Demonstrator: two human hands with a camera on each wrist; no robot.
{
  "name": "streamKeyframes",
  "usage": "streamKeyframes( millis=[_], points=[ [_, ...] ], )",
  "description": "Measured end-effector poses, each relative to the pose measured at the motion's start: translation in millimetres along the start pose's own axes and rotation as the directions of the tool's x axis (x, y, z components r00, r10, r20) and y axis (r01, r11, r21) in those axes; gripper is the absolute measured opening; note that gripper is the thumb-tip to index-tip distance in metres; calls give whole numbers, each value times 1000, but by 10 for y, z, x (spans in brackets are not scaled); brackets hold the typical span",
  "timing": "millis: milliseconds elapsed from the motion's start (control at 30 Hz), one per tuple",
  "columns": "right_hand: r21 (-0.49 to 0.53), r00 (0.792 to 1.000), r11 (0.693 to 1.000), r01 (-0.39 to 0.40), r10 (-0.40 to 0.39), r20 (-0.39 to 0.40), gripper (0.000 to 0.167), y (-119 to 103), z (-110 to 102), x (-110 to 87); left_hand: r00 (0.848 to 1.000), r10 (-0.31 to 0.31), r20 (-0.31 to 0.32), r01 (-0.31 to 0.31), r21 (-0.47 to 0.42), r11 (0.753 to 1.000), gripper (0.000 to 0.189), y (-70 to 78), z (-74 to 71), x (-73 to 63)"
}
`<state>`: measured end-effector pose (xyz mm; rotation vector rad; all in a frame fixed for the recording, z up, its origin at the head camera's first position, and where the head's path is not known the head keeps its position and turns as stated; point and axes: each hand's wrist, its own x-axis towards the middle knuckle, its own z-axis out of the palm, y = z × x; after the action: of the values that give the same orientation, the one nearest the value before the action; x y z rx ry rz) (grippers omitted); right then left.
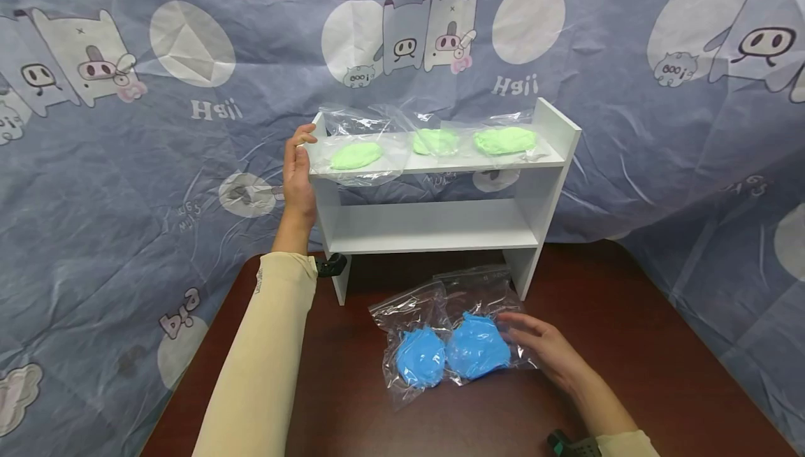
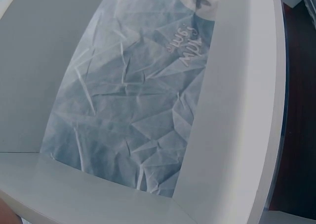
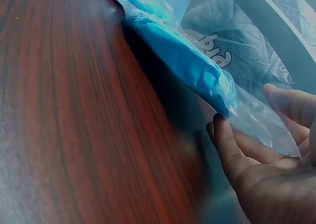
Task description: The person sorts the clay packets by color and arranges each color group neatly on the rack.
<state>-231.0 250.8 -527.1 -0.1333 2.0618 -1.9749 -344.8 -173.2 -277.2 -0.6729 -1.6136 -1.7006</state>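
My left hand [image 1: 298,177] grips the left side panel of a white two-tier shelf [image 1: 434,226], its fingers bent over the panel's top edge. In the left wrist view, only a sliver of that hand [image 2: 7,214] shows beside the shelf boards. On the table, my right hand [image 1: 547,352] touches the right edge of a clear zip bag with a blue lump [image 1: 479,346] inside. The right wrist view shows the bag's clear edge between the thumb and fingers, which stand apart. Overlapping it on the left is another clear bag with a blue lump [image 1: 420,358].
Clear bags with green lumps lie along the top shelf: a left one [image 1: 356,156], a middle one [image 1: 435,141] and a right one [image 1: 505,140]. The shelf stands on a dark red-brown wooden table [image 1: 352,401]. A blue-grey printed cloth [image 1: 264,80] hangs behind.
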Motion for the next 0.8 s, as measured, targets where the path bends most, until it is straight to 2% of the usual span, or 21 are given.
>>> streamKeyframes(
  millis=[233, 500, 600, 800],
  points=[
    [-33, 999, 999, 40, -40, -9, 53, 13, 77, 10, 1000, -1, 5, 1, -10, 1000, 36, 3, -2, 2],
    [-71, 999, 997, 23, -26, -30, 53, 11, 108, -11, 1000, 8, 8, -8, -10, 1000, 36, -1, -3, 0],
    [-112, 999, 993, 36, -37, -4, 54, 17, 111, -11, 1000, 8, 6, -8, -8, 1000, 36, 1, -3, -2],
    [-228, 997, 971, 69, -74, -13, 51, 24, 119, -5, 1000, 10, 5, -10, -9, 1000, 35, 0, 0, 0]
  ],
)
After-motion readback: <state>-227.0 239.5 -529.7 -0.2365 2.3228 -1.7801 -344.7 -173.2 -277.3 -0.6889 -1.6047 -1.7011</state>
